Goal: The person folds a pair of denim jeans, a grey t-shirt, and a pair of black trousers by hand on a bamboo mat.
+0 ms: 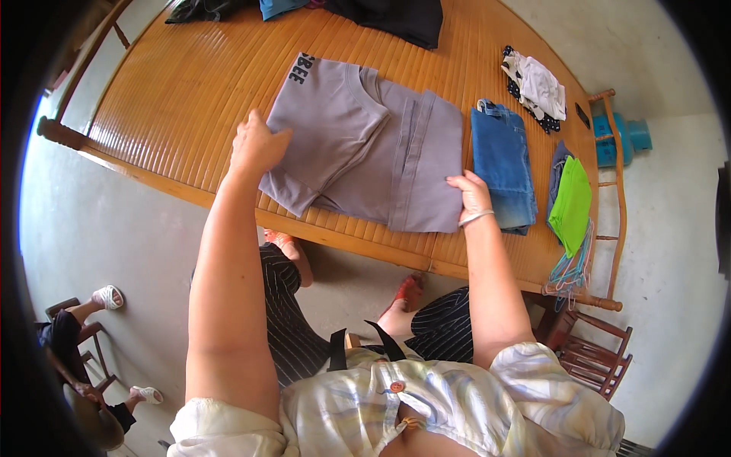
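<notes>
Nearest to the camera, along the bottom of the frame, a pale patterned shirt with a reddish button. In the centre of the frame, on the slatted wooden surface, a grey garment, laid flat and partly folded, with dark printing at its upper left corner. At its left edge, the left hand, grip open, thumb over the garment and apart from the fingers. At its right edge, the right hand, grip closed on the border of the garment, a pale bracelet at the wrist. Just beside this hand, to the right, folded blue jeans. Farther right, a bright green cloth upon a blue-grey cloth, and below these, thin hangers at the corner of the surface. In the upper right, a white cloth over a black dotted cloth. At the top edge, dark clothes. At the far right, behind a wooden rail, a teal cylinder; in the lower left, another person, seated, in white sandals.
</notes>
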